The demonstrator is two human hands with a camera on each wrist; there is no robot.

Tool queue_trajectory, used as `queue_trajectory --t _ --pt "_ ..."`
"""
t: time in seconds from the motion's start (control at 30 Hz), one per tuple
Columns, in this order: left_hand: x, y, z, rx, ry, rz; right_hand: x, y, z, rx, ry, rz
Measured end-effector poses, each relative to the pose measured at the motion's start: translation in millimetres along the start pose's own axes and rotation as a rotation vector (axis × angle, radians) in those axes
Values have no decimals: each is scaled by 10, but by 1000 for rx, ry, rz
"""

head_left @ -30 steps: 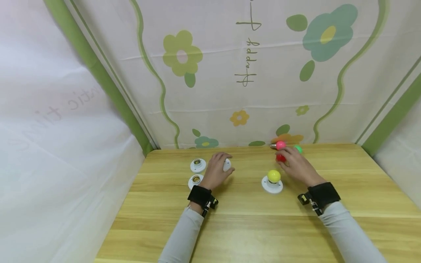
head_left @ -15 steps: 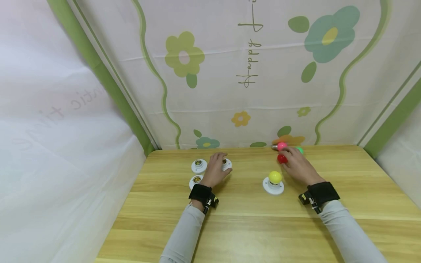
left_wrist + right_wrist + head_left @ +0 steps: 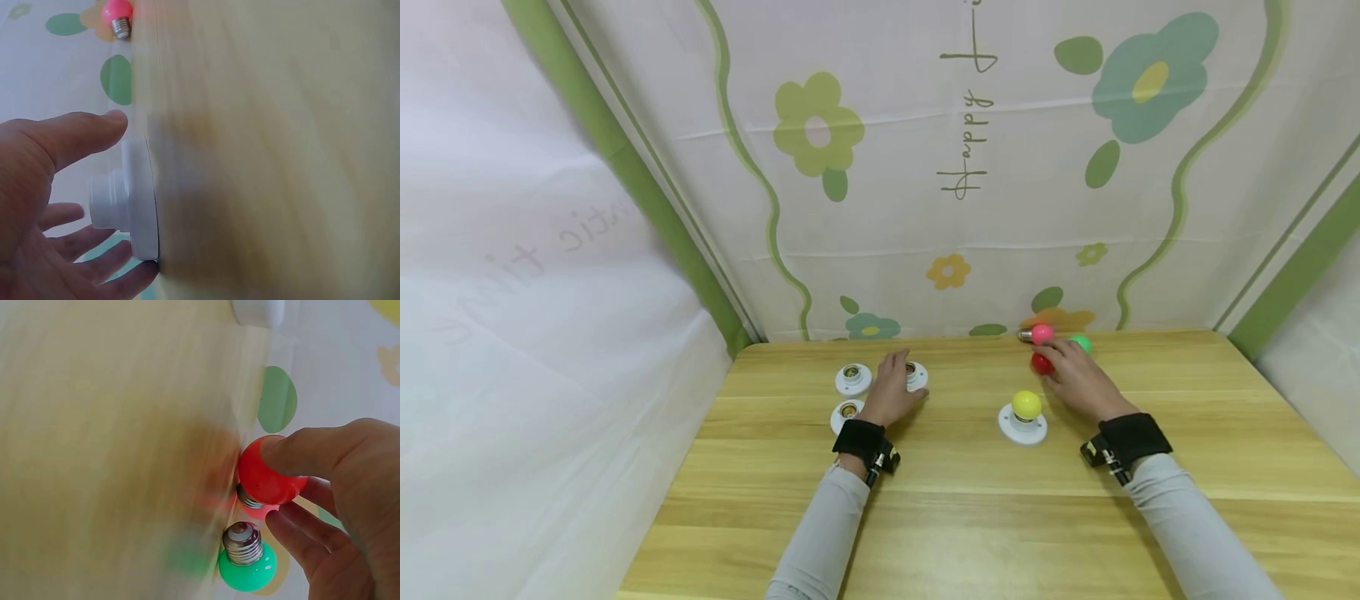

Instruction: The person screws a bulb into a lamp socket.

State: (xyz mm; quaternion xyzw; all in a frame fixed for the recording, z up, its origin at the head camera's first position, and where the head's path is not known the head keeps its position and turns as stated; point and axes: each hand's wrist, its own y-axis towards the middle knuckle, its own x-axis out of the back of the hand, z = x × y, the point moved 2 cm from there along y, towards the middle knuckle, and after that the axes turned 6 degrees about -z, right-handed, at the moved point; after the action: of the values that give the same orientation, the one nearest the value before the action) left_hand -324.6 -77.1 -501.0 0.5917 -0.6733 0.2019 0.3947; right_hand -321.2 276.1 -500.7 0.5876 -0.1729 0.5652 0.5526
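Observation:
My left hand (image 3: 891, 390) curves loosely around a white lamp socket (image 3: 917, 377) on the table. In the left wrist view, the thumb is apart from the socket base (image 3: 142, 200), and one fingertip meets the base's lower edge. My right hand (image 3: 1081, 379) pinches a red light bulb (image 3: 265, 472) between thumb and fingers, low over the table. Behind it lie a pink bulb (image 3: 1042, 333) and a green bulb (image 3: 1081, 343). A yellow bulb (image 3: 1026, 406) stands upright in another white socket (image 3: 1022, 429), between my hands.
Two more white sockets, one at the back (image 3: 853, 379) and one nearer (image 3: 844, 417), stand left of my left hand. The wooden table (image 3: 955, 533) ends at a flower-printed fabric wall (image 3: 880, 200) behind. White fabric also hangs at the left.
More of the socket shows beside my left hand, whose fingers have shifted a little off it. My right hand stays at the red bulb with hardly any motion.

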Motion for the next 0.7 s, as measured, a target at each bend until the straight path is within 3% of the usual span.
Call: queue_trajectory --t 0.27,0.7 --pt "2 6 0 -3 72 -15 -25 -3 1 27 15 -54" --pt "-14 23 41 31 103 11 3 -5 -1 -18 26 12"
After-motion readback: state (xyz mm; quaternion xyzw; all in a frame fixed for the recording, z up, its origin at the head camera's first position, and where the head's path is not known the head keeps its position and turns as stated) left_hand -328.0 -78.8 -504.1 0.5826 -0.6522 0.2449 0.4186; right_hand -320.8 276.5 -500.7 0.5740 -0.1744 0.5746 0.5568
